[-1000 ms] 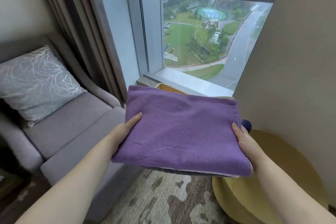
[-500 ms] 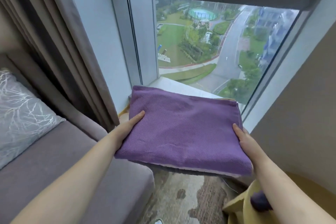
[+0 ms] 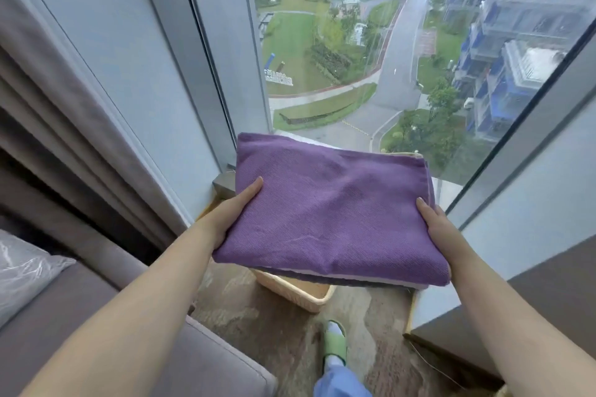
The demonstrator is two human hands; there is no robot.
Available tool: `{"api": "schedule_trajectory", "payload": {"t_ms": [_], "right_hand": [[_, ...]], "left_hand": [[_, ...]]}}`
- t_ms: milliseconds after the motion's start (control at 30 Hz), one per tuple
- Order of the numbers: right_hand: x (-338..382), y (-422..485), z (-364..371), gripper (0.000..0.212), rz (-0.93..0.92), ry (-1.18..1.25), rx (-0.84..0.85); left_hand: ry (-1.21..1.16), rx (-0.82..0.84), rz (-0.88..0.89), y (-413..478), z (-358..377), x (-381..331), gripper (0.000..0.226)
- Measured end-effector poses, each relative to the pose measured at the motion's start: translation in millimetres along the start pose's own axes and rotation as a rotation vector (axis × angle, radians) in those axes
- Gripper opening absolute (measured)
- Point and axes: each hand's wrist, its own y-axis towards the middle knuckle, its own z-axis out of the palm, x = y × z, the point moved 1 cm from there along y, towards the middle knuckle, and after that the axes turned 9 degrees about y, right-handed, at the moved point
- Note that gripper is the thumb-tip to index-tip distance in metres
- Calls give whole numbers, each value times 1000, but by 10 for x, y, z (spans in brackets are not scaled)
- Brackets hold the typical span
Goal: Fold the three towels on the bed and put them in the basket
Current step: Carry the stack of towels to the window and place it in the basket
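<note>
Left hand (image 3: 233,219) and right hand (image 3: 435,226) each gripped one side of the stack of folded towels (image 3: 329,213), thumb on top, fingers hidden underneath. The stack was held level in the air above the basket (image 3: 301,293), of which only the near corner showed.

Judged: light, soft cloth. The layers could slide or sag mid-span, so side grips from below suited it.

Room: sofa (image 3: 96,316) to the left, window (image 3: 354,58) just beyond, grey ledge (image 3: 451,325) to the right. The path straight down looked open.
</note>
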Motion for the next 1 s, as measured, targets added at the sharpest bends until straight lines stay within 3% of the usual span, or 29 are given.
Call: {"api": "schedule_trajectory", "payload": {"t_ms": [300, 433, 567, 700, 867, 1000], "right_hand": [[311, 1418, 84, 42, 6, 53, 4], [188, 1687, 166, 42, 19, 23, -15], [-41, 1865, 284, 21, 13, 0, -97], [-374, 1976, 455, 28, 54, 24, -139], [-887, 2097, 803, 20, 98, 66, -246], [-1479, 2198, 1140, 22, 135, 121, -353]], "left_hand": [[57, -13, -71, 1199, 54, -824, 37], [149, -89, -61, 1587, -3, -880, 55], [162, -92, -68, 2017, -74, -755, 44], [211, -130, -109, 2468, -163, -511, 36], [291, -63, -157, 3130, -394, -159, 44], [312, 31, -194, 3686, -693, 242, 36]]}}
